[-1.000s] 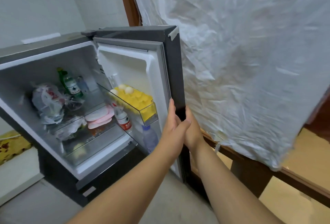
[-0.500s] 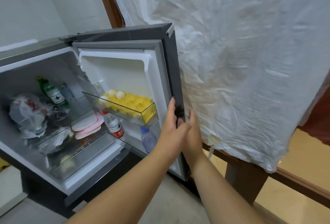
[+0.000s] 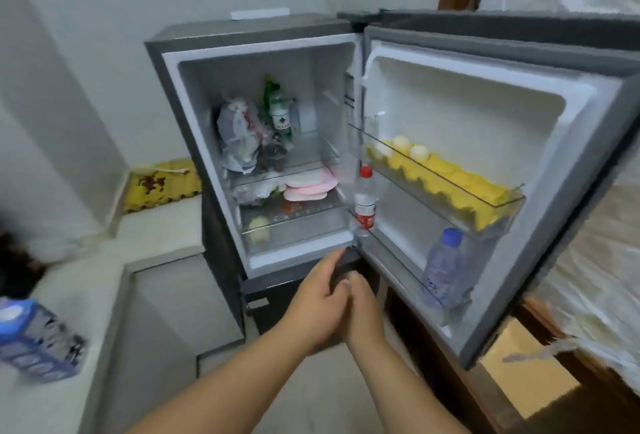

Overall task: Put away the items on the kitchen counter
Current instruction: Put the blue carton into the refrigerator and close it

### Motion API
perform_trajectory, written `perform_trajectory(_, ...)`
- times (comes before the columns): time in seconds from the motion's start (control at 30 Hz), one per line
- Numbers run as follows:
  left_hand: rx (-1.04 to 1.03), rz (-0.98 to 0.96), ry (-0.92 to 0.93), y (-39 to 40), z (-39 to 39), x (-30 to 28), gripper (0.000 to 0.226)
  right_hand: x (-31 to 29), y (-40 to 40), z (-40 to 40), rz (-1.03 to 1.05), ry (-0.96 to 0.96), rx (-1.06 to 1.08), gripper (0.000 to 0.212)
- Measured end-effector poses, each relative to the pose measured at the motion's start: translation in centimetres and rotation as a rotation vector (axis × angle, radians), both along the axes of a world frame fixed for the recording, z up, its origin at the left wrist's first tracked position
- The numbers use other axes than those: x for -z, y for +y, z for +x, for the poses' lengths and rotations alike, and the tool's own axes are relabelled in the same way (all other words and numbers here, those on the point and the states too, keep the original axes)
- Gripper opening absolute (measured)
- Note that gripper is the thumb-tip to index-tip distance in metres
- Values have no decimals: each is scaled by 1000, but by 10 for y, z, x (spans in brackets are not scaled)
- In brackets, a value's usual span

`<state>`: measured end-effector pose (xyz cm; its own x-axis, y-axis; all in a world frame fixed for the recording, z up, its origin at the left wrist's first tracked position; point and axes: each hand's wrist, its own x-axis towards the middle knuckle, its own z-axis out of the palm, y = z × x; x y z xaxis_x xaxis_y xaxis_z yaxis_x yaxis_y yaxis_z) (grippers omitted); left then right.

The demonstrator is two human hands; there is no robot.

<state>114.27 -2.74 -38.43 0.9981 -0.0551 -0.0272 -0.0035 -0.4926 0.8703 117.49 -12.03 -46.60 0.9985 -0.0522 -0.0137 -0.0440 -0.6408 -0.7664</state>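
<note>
Open fridge point(image 3: 277, 52) behind left hand point(image 3: 317, 309) and right hand point(image 3: 363, 312), touching, empty.

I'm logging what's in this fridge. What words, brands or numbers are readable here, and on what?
None can be read for certain.
Green bottle: white label with a dark emblem, lettering blurred.
Red-capped bottle: red label, print too small.
Blue-capped bottle: label print blurred.
Blue carton on the counter: motion-blurred, unreadable.
Bag on the top shelf: red print, illegible.
</note>
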Motion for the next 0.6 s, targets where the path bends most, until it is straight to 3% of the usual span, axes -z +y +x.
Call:
perform_trajectory(0.13, -225, 20, 21, 116, -8, 23, 55, -22, 107, -6, 122, 0, -181, 25)
perform_trajectory(0.33, -465, -7, 88, 254, -49, 35, 52, -6, 254, -22, 94, 0, -442, 28)
perform_trajectory(0.53, -641, 275, 54, 407, -115, 54, 65, 11, 403, -62, 50, 7, -705, 19)
perform_trajectory(0.6, -727, 337, 37, 447, -124, 58, 70, 10, 439, -71, 74, -15, -763, 42)
